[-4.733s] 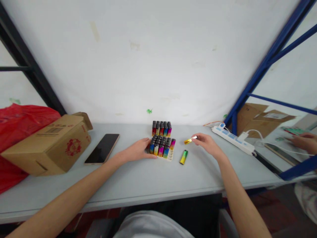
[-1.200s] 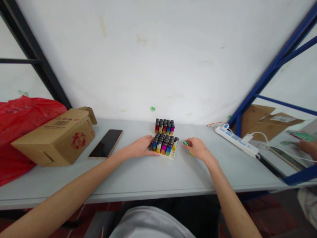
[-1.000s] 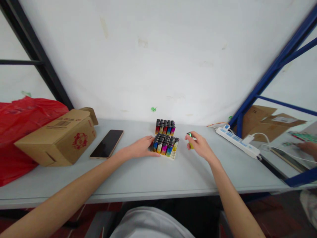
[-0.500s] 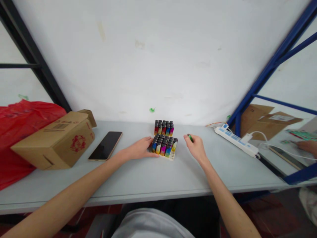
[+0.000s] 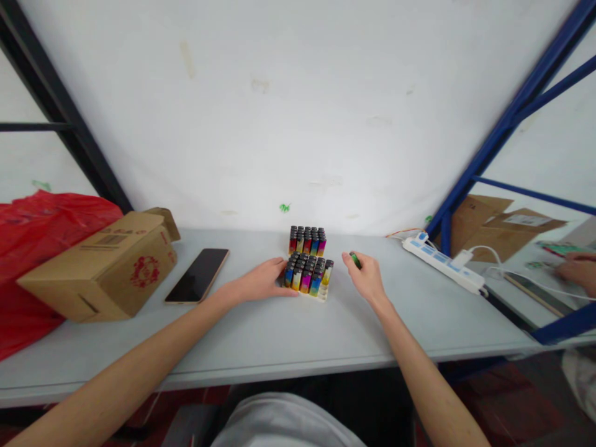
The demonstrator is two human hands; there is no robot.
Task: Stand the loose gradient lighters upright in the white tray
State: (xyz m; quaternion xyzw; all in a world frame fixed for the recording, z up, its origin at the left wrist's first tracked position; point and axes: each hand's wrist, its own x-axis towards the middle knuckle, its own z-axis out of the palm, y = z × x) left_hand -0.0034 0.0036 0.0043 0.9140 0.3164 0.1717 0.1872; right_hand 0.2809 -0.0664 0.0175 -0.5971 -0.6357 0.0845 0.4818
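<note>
Several multicoloured lighters with black tops [image 5: 306, 273] stand upright in a white tray [image 5: 323, 297]; some holes show at its front right corner. My left hand [image 5: 264, 280] grips the tray's left side, thumb along the front edge and fingers towards the back left. To the right of the tray, slightly above the table, my right hand [image 5: 365, 276] is closed around a green lighter [image 5: 356, 260], most of which the fingers hide. Directly behind the tray stands a second block of lighters [image 5: 307, 241], packed in rows.
A smartphone [image 5: 198, 276] lies left of my left hand, beside a cardboard box [image 5: 100, 264] and a red plastic bag [image 5: 28, 261]. On the right are a white power strip [image 5: 442, 264], a blue frame [image 5: 488, 136] and another person's hand [image 5: 577, 270] beyond it.
My right hand has shifted very slightly left with the green lighter. My left hand stays at the tray. The other person's hand at far right has moved a little.
</note>
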